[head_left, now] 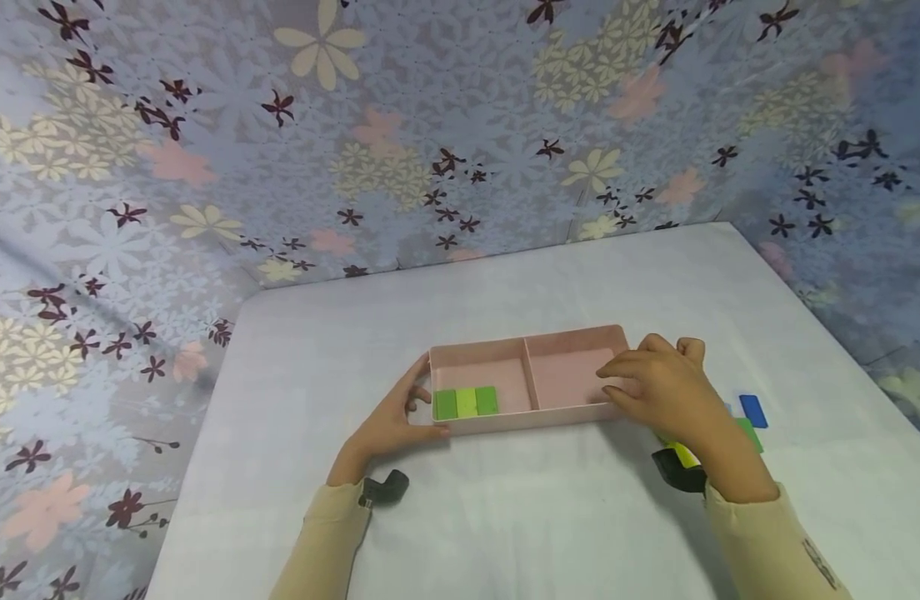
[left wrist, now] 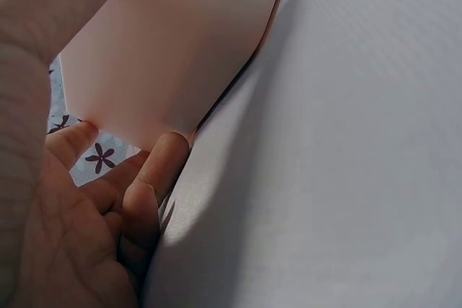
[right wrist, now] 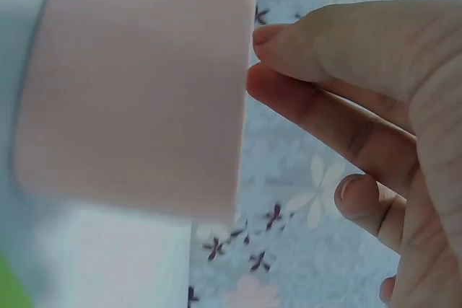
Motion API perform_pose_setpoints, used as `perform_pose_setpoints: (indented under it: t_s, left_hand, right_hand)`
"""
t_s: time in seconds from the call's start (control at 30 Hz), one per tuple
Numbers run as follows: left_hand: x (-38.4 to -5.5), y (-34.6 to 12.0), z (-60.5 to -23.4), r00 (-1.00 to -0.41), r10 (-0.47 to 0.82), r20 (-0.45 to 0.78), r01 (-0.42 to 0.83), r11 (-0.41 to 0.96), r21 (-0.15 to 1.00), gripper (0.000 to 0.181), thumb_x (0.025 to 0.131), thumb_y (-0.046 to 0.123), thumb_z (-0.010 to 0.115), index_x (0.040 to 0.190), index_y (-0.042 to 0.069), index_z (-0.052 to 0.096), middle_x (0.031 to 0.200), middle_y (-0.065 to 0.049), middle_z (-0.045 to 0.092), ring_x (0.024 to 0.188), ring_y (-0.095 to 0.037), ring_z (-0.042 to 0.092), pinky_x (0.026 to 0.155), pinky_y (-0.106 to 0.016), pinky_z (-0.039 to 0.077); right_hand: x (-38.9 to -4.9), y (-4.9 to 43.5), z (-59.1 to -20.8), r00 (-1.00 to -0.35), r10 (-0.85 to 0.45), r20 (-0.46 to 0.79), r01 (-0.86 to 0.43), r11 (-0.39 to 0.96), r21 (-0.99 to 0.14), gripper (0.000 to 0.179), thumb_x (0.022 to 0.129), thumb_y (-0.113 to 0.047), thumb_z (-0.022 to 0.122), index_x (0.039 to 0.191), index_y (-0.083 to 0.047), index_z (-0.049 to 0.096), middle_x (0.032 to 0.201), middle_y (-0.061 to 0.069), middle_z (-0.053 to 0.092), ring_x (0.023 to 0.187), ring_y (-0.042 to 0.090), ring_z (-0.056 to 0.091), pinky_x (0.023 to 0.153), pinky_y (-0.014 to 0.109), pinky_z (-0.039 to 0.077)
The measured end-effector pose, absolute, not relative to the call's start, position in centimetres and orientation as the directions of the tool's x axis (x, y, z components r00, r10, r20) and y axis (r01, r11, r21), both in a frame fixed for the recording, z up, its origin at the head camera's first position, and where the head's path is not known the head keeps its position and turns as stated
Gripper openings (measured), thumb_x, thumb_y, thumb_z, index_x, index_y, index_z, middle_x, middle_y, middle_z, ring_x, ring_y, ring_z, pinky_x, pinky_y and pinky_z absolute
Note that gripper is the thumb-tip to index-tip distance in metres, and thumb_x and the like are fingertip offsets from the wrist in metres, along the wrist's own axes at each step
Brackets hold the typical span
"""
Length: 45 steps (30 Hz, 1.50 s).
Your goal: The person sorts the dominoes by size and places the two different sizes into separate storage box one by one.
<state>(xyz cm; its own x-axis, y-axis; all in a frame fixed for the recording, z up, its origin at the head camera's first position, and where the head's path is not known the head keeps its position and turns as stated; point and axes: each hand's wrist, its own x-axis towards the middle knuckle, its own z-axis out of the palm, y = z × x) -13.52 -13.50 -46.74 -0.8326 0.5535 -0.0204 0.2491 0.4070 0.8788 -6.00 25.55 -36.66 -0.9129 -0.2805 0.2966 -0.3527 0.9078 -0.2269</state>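
A shallow pink box [head_left: 520, 422] with one divider stands on the table. Its left compartment holds two green blocks [head_left: 446, 405] with a yellow-green block [head_left: 467, 402] between them, along the front wall. My left hand [head_left: 388, 425] grips the box's left end, thumb at the front corner and fingers round the end wall. In the left wrist view, fingertips [left wrist: 170, 153] touch the box's lower edge. My right hand [head_left: 666, 387] hovers at the right end, fingertips over the right compartment. Thumb and index finger [right wrist: 289, 91] are slightly apart beside the box's rim, nothing visible between them.
Right of the box, partly behind my right wrist, lie a blue piece [head_left: 753, 411], a green piece [head_left: 749, 435] and a yellow piece [head_left: 685, 454]. A white cloth covers the table [head_left: 505, 517]. Flowered fabric [head_left: 430, 125] rises behind the table's far edge.
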Motion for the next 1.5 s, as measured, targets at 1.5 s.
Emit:
perform_pose_setpoints:
  t_s: [1.5]
  left_hand:
    - [-13.2,-13.5,-46.7,-0.827,0.563,-0.01,0.257,0.393,0.883,0.113,0.067,0.04,0.086,0.151,0.041,0.01,0.153,0.007,0.028,0.105,-0.014,0.051,0.085,-0.03,0.039]
  right_hand:
    - [0.7,30.2,-40.7,-0.987,0.073,0.146,0.037,0.971,-0.238,0.041,0.073,-0.044,0.077,0.105,-0.018,0.073,0.115,0.012,0.062,0.096,0.035,0.043,0.069,0.054,0.02]
